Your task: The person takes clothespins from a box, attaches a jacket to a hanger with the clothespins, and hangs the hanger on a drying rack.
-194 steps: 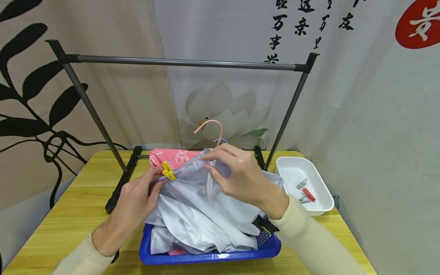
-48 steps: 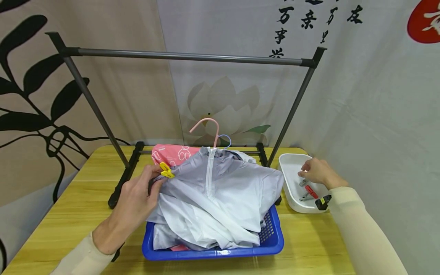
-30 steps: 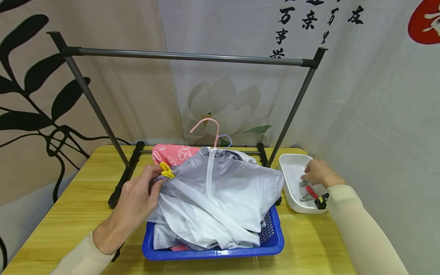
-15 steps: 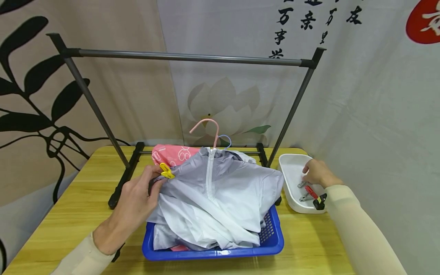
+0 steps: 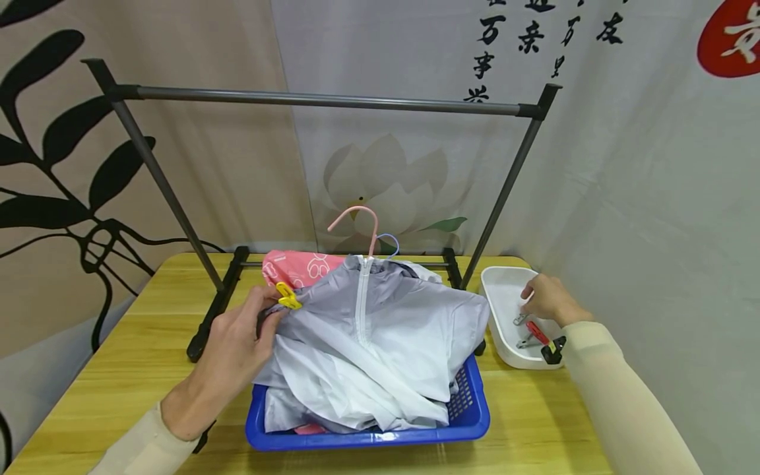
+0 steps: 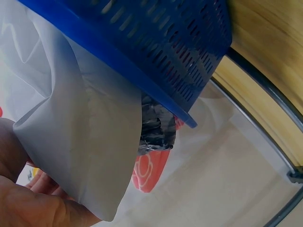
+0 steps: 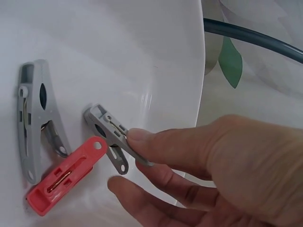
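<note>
Pinching alike, the left grip (image 5: 240, 326) holds smooth, creased cloth (image 5: 410, 316), the right grip (image 5: 551, 300) a slotted plastic clip (image 7: 108, 130).

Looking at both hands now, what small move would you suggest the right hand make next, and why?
I'd probably lift the nearer grey clip out of the white tray: the right hand appears to pinch its end, while the garment has a yellow clip at the shoulder beside the left hand and none showing at the other.
</note>
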Available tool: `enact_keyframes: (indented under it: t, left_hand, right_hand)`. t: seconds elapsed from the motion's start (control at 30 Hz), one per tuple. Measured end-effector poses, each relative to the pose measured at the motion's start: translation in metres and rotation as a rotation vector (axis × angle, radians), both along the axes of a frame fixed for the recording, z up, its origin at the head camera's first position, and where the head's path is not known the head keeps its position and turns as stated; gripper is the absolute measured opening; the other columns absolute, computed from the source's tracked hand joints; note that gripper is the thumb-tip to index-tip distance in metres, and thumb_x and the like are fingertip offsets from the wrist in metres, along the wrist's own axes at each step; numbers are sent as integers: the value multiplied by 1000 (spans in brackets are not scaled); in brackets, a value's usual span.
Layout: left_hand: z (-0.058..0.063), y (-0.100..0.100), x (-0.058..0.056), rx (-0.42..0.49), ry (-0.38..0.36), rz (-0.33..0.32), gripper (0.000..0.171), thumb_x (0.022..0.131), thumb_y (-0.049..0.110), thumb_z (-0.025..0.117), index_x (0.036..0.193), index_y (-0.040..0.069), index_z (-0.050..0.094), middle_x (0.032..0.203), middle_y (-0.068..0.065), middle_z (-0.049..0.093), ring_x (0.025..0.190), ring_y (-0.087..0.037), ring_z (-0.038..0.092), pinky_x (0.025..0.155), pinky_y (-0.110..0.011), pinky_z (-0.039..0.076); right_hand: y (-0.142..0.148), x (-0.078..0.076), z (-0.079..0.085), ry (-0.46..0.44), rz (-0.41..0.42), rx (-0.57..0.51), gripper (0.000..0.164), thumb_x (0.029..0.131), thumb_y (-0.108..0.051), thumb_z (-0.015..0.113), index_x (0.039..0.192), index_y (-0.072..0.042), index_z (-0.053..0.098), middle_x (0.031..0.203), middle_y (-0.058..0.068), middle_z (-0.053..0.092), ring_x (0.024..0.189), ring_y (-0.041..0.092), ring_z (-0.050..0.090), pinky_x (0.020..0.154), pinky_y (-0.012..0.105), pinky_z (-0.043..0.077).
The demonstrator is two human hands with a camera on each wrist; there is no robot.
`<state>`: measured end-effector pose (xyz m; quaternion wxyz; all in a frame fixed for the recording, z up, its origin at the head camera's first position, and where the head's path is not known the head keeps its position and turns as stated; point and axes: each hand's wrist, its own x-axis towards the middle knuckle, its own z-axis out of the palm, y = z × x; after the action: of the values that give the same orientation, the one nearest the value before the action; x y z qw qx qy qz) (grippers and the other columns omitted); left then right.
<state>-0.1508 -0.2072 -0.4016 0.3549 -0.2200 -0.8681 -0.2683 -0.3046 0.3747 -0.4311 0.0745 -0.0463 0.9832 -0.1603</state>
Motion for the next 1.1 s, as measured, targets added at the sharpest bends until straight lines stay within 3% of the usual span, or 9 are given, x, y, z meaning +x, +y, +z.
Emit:
enact_keyframes:
  t: [0.13, 0.33, 0.47, 0.6, 0.73, 0.87, 1.1]
  left_hand:
    - [0, 0, 0, -1, -3, -4, 43, 90, -15, 91, 125, -3, 68, 113, -23, 88, 98, -38, 90, 78, -50, 71]
    - [0, 0, 0, -5, -5, -5, 43, 90, -15, 91, 125, -3, 67, 112, -23, 88, 97, -37, 90, 77, -49, 71]
    - [-1, 0, -1, -8, 5, 0, 43, 90, -15, 91, 125, -3, 68, 112, -22, 88, 97, -36, 90, 77, -50, 71]
    - [-1, 0, -1, -12, 13, 3, 43, 90, -15, 91, 124, -4, 68, 112, -22, 88, 97, -36, 90, 76, -50, 71]
    - [0, 0, -1, -10, 6, 4, 43, 90, -15, 91, 125, -4, 68, 112, -23, 88, 96, -37, 90, 76, -50, 71]
    - [0, 0, -1, -13, 7, 3, 43, 90, -15, 91, 125, -4, 67, 111, -23, 88, 95, -37, 89, 75, -50, 71]
    - [-1, 0, -2, -6, 11, 0, 41, 90, -14, 91, 123, -4, 68, 113, -20, 88, 96, -35, 89, 77, -51, 71]
  right_hand:
    - [4, -3, -6, 23, 19, -10, 33, 88, -7, 96, 113, 9, 82, 107, 25, 82, 95, 36, 69, 81, 43, 58]
    - [28, -26, -36, 87, 67, -30, 36, 85, -14, 101, 110, 4, 83, 94, 18, 81, 85, 33, 69, 76, 40, 58]
    - [33, -29, -40, 112, 52, -18, 40, 86, -22, 104, 111, 3, 84, 100, 17, 83, 89, 34, 72, 80, 43, 61]
    - [18, -15, -19, 62, -2, -14, 50, 89, -23, 101, 120, 11, 82, 117, 28, 84, 99, 39, 75, 90, 53, 66]
    - [5, 2, 2, 11, -39, -42, 48, 95, -24, 97, 122, 13, 81, 121, 32, 83, 100, 38, 72, 84, 48, 65]
    - [5, 4, 3, 34, -46, -68, 38, 96, -26, 95, 114, 6, 86, 113, 25, 85, 95, 33, 71, 77, 38, 61]
    - [-4, 15, 12, 119, -31, -80, 39, 97, -31, 96, 115, 3, 87, 116, 25, 87, 101, 37, 79, 82, 44, 63]
